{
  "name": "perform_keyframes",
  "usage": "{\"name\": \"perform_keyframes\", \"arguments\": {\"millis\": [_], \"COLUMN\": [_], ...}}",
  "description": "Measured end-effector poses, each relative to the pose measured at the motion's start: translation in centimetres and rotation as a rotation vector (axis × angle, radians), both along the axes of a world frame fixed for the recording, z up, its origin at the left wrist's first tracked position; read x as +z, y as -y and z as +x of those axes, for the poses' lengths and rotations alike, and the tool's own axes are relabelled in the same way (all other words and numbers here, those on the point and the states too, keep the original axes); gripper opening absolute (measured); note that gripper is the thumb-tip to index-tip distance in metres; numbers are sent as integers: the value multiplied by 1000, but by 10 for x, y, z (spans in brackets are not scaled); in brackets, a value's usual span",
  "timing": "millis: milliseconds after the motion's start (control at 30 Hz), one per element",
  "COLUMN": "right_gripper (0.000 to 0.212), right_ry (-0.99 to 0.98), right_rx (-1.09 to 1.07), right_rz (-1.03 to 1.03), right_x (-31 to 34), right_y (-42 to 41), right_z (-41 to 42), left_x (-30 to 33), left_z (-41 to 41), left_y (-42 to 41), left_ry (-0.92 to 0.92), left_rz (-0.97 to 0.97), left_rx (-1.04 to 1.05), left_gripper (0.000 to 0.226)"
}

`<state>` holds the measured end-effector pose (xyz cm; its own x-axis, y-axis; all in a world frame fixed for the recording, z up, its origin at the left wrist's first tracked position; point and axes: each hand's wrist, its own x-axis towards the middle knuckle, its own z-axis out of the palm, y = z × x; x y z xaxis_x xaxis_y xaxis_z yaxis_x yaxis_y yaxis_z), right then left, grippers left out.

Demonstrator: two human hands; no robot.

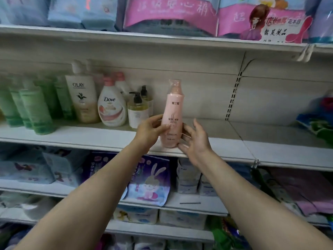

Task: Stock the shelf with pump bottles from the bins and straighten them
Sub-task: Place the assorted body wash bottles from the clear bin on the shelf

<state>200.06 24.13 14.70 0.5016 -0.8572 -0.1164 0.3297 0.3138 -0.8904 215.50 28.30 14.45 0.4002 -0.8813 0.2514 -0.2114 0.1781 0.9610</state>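
Flanking one pink pump bottle (172,116): two hands, left hand (150,129), right hand (195,138).

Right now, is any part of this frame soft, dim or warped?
Head view: tall pink pump bottle between left hand and right hand reads fairly sharp; green tubes at left are blurred; white shelf edge bows from wide-angle distortion; lighting dim.

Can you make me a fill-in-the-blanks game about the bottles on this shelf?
1. Both hands are at a ____ pump bottle standing at the shelf's front edge.
2. The white bottle with the pink cap says ____.
3. The tall bottle left of it says ____.
4. The tubes at far left are ____.

Missing words: pink; Dove; Olay; green
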Motion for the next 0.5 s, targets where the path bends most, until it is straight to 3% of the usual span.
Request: {"name": "perform_keyframes", "arguments": {"millis": [133,300,500], "right_gripper": [63,61,59], "right_ry": [7,39,47], "right_rx": [-39,-91,-124], "right_rz": [-15,-13,-16], "right_x": [-3,-9,-11], "right_y": [10,20,31], "right_z": [16,33,45], "left_x": [-16,-24,-29], "left_z": [11,7,4], "left_y": [10,22,31], "left_ry": [14,103,92], "left_rz": [-65,-71,-64], "left_rx": [14,264,360], "left_gripper": [41,33,32]}}
